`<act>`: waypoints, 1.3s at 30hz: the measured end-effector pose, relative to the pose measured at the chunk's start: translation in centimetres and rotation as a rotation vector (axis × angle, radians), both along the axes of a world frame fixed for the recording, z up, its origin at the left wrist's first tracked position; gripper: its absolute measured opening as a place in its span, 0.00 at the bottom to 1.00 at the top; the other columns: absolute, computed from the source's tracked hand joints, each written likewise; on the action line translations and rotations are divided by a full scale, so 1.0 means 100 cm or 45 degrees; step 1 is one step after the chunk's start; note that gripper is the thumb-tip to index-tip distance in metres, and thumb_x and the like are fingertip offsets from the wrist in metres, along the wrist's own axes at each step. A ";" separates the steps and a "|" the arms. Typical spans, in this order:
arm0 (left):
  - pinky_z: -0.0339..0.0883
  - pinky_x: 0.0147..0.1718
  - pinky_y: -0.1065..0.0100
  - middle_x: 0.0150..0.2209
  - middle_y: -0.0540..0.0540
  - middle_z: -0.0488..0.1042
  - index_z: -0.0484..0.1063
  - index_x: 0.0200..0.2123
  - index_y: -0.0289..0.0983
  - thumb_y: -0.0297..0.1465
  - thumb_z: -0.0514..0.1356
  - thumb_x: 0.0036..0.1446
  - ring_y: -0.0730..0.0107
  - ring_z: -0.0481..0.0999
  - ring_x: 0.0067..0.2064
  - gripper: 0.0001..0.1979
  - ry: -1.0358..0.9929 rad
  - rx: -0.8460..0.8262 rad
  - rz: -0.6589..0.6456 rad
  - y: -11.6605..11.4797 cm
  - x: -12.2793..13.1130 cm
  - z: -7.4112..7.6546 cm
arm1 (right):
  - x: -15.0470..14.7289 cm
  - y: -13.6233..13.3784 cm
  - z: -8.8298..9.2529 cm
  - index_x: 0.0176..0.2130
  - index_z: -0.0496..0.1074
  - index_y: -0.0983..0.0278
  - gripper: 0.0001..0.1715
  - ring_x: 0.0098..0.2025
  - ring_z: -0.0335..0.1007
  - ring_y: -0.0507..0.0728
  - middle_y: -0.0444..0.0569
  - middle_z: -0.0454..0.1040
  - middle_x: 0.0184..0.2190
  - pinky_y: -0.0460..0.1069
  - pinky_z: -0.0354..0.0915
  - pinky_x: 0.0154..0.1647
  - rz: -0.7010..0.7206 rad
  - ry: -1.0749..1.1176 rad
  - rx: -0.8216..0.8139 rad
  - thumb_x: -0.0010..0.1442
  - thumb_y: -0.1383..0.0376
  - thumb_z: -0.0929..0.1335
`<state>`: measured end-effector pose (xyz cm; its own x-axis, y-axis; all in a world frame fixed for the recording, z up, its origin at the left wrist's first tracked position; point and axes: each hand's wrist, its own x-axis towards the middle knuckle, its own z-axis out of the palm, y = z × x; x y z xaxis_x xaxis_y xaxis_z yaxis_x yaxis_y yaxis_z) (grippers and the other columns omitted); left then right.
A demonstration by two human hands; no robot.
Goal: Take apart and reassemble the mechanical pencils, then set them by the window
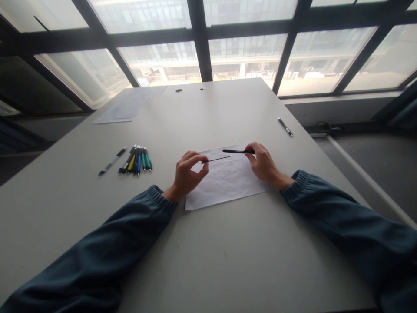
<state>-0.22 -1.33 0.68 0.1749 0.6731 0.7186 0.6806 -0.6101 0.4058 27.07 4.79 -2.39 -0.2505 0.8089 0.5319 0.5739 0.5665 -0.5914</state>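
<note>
My left hand is closed in a pinch on one end of a thin dark pen refill, which points to the right. Held between the fingers of my right hand is a black pen barrel, its free end pointing left. The barrel and the refill are apart, with the barrel slightly farther from me. Both are above a white sheet of paper that has faint scribbles on it. My fingers hide the gripped ends of both parts.
Left of the paper lies a row of pens with black, yellow, blue and green barrels. A clear pen lies beside them. Another pen rests near the right edge of the white table. More paper lies at the far left, before the windows.
</note>
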 end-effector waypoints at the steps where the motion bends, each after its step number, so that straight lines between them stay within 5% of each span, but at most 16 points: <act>1: 0.72 0.39 0.64 0.32 0.48 0.76 0.76 0.34 0.39 0.25 0.62 0.58 0.68 0.75 0.36 0.03 -0.034 0.019 0.039 0.000 -0.001 0.001 | 0.000 0.000 -0.001 0.42 0.70 0.61 0.06 0.44 0.71 0.64 0.54 0.76 0.39 0.60 0.67 0.49 -0.016 0.025 -0.005 0.63 0.69 0.66; 11: 0.71 0.36 0.67 0.31 0.50 0.75 0.74 0.33 0.38 0.26 0.62 0.58 0.70 0.75 0.35 0.02 -0.151 0.012 0.222 0.006 -0.006 -0.001 | 0.004 0.002 -0.003 0.43 0.68 0.60 0.06 0.43 0.71 0.64 0.53 0.76 0.39 0.59 0.66 0.48 -0.082 0.123 0.034 0.64 0.68 0.65; 24: 0.71 0.39 0.63 0.33 0.48 0.76 0.75 0.35 0.38 0.27 0.62 0.59 0.67 0.74 0.38 0.02 -0.058 -0.016 0.146 0.005 -0.006 -0.005 | 0.005 -0.004 0.005 0.42 0.69 0.60 0.07 0.45 0.69 0.66 0.54 0.76 0.40 0.60 0.62 0.49 -0.068 -0.080 0.180 0.65 0.70 0.65; 39: 0.70 0.42 0.64 0.34 0.48 0.77 0.76 0.35 0.38 0.25 0.63 0.58 0.68 0.75 0.38 0.03 0.047 -0.065 -0.106 0.006 -0.004 -0.006 | -0.001 -0.008 0.002 0.49 0.73 0.62 0.11 0.47 0.69 0.63 0.53 0.78 0.42 0.58 0.65 0.50 0.326 -0.267 0.230 0.69 0.67 0.64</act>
